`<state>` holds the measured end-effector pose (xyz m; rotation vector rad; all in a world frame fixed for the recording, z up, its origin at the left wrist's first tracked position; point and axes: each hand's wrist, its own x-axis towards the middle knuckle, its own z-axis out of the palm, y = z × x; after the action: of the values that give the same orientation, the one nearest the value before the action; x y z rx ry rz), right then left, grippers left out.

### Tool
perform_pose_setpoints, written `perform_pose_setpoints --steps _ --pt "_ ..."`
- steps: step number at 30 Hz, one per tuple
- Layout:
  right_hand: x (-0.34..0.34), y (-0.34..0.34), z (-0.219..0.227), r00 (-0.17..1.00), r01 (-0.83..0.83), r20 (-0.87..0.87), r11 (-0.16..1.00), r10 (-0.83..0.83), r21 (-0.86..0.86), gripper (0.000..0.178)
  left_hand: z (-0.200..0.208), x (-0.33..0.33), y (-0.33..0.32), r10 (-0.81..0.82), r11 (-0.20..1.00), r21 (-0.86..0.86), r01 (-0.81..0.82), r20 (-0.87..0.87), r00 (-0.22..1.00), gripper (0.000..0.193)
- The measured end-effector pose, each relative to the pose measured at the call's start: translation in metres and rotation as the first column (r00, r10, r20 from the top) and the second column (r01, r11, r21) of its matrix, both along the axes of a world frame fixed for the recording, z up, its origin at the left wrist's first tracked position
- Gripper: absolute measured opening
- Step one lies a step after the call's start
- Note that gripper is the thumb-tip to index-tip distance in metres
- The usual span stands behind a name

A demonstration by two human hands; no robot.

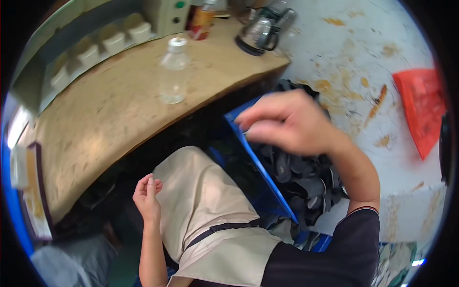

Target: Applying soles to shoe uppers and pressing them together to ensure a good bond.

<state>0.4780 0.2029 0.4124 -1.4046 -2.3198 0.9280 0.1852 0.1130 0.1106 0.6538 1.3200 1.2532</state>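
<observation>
My right hand (294,122), a little blurred, is raised over a blue-edged bin (267,174). Its fingers curl toward the thumb, and anything small between them is too unclear to make out. Dark grey and black pieces (306,184) fill the bin in a loose heap. Beside my knee, my left hand (147,193) hangs with the thumb pressed against the curled fingers; what they pinch, if anything, cannot be made out. A beige apron (205,201) covers my lap.
On the curved brown-topped bench (114,103) stand a clear plastic bottle (173,71), a red-orange bottle (201,21) and a glass pot with a black handle (260,31). A machine housing (165,19) with several pale cups lines its back. A red bag (420,105) lies at the right.
</observation>
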Motion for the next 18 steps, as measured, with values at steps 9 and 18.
perform_pose_setpoints --steps 9,18 --pt "0.266 0.038 0.063 0.581 0.569 0.515 0.767 -0.631 0.298 0.025 0.069 0.143 0.048 -0.37 0.903 0.209 0.375 -0.062 0.927 0.021" --pt "0.387 0.128 -0.068 0.173 0.532 0.626 0.607 -0.76 0.59 0.064 0.148 0.274 0.114 -0.159 0.416 0.598 0.685 -0.694 0.702 0.032"
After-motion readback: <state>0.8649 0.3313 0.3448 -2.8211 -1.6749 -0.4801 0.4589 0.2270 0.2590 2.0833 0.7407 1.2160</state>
